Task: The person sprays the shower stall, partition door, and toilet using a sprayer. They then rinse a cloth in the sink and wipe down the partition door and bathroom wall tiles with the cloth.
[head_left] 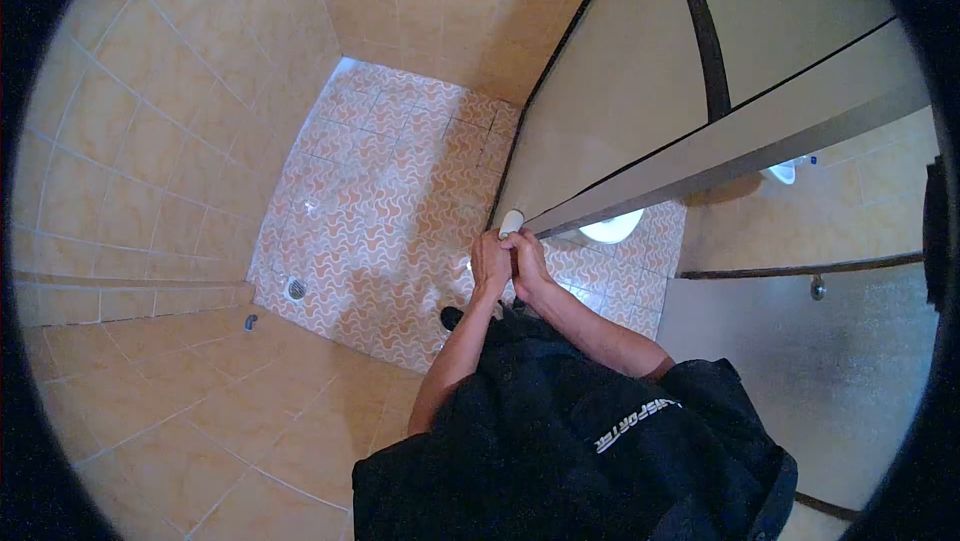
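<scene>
Close together in front of my body, both hands are closed at a small white cylinder-shaped thing (pixel 511 223). My left hand (pixel 489 263) wraps its near end from the left. My right hand (pixel 528 259) has its fingers curled against the same lower end, touching the left fingers. The white piece points away from me, beside the edge of a beige partition panel (pixel 600 91). Its kind cannot be made out, and the fingers cover its lower part.
Wavy-patterned floor tiles (pixel 380 181) lie below, with a round drain (pixel 294 289). A small pipe fitting (pixel 251 322) juts from the tiled wall. Right of the partition are a white fixture (pixel 612 228), a washbasin (pixel 781 173) and a grey door (pixel 790 371) with a knob.
</scene>
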A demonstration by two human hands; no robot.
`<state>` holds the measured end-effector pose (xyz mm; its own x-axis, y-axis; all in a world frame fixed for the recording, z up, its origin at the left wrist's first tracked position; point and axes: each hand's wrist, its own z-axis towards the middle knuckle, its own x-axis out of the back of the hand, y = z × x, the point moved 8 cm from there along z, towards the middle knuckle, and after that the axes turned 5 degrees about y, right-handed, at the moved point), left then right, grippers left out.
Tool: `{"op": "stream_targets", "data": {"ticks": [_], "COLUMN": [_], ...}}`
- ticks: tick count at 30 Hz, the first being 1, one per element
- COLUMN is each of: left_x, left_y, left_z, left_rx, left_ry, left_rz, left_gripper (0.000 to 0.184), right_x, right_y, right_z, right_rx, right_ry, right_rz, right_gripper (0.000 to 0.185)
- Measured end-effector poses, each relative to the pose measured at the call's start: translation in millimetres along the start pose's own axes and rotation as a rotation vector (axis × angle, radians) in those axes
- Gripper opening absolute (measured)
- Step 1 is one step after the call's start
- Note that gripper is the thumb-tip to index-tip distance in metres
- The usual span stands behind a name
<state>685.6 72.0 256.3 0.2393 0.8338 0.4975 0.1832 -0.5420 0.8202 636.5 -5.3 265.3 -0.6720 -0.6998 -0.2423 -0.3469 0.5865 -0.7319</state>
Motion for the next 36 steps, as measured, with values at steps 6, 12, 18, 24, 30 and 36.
{"op": "stream_targets", "data": {"ticks": [6,12,18,24,30,36], "left_x": [-8.8,1.9,4.2,0.9,6.1,-1.9], "left_y": [-7.9,-8.2,-15.0,-3.0,-5.5,-24.2], "left_z": [4.4,-0.7,-0.4,0.5,-1.5,2.2], "left_rx": [0.068,0.121,0.176,-0.032,0.071,0.131], "left_ry": [-0.084,0.004,0.053,0.007,0.061,0.07], "left_rz": [0.003,0.044,0.049,0.104,0.049,0.074], "left_gripper": [0.032,0.035,0.032,0.031,0.032,0.034], "right_x": [1.9,6.6,4.6,2.7,3.5,3.7], "right_y": [6.3,21.5,28.6,18.4,19.8,25.7], "right_z": [10.7,20.9,25.7,20.3,22.0,21.3], "right_rx": [-0.007,-0.112,-0.162,-0.073,-0.095,-0.124], "right_ry": [-0.038,-0.061,-0.098,-0.094,-0.109,-0.102], "right_rz": [-0.016,0.012,0.011,0.006,-0.017,0.025], "right_gripper": [0.032,0.026,0.027,0.029,0.027,0.018]}}
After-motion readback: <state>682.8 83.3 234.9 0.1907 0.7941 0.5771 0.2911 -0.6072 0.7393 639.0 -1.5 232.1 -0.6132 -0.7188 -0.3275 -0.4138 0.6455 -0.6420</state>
